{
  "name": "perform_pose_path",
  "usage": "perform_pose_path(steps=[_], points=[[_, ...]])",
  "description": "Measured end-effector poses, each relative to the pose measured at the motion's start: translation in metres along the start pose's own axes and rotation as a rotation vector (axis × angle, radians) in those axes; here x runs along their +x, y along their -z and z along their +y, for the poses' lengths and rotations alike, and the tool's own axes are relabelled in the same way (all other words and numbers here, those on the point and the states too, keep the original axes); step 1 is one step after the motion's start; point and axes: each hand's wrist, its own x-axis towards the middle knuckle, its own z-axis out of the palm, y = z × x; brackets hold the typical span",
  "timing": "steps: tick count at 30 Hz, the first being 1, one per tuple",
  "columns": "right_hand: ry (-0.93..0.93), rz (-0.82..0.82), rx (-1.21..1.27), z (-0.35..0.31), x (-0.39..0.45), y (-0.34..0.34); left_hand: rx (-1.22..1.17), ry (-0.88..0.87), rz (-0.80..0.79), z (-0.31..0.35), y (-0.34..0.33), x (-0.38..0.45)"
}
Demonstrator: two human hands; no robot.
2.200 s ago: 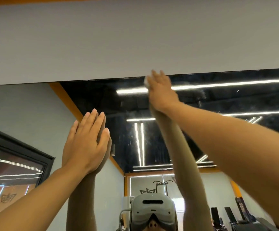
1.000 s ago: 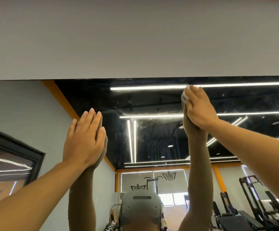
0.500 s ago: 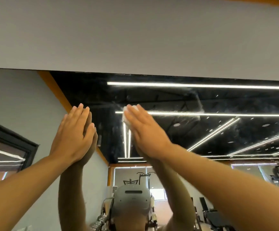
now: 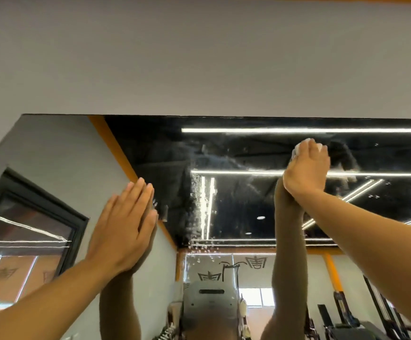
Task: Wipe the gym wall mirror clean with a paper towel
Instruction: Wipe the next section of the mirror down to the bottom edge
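A head-worn camera looked up at a wall mirror (image 4: 236, 192) that filled the lower two thirds of the frame, with a plain grey wall (image 4: 199, 57) above its top edge.

In the lower left of the frame, the person's left hand (image 4: 123, 229) lay flat against the glass, fingers straight and close together, holding nothing. Its reflection met it palm to palm.

In the upper right of the frame, just below the mirror's top edge, the right hand (image 4: 307, 168) pressed a small white paper towel (image 4: 297, 149) against the glass. Only bits of the towel showed at the fingertips, so it seemed to be wadded under the fingers, though its shape could not be made out. The fingers were bent over it, holding it to the mirror. Both bare forearms reached up from the bottom corners of the frame.

Across the middle of the glass, between the two hands, ran pale smears and a vertical band of droplets (image 4: 197, 212). Reflected in the mirror were long white ceiling light strips (image 4: 297, 130), a black ceiling, an orange border stripe (image 4: 116, 153), a dark-framed window (image 4: 27, 231) at far left, and gym machines (image 4: 371, 322) at lower right. At bottom centre the reflection showed the grey headset (image 4: 210, 305) worn by the person.
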Motion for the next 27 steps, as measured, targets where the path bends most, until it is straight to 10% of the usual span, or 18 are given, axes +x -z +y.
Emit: perform_pose_path(steps=[8, 14, 22, 27], points=[[0.557, -0.133, 0.375, -0.198, -0.057, -0.032, -0.136, 0.082, 0.105, 0.000, -0.002, -0.005], [0.762, -0.296, 0.323, -0.202, -0.061, -0.026, -0.095, 0.126, 0.089, -0.001, -0.002, -0.005], [0.146, -0.093, 0.101, -0.075, 0.002, -0.007, -0.091, 0.113, 0.068, 0.002, 0.002, -0.007], [-0.031, -0.083, 0.046, -0.113, 0.008, -0.019, -0.089, 0.116, 0.068, -0.002, -0.001, -0.007]])
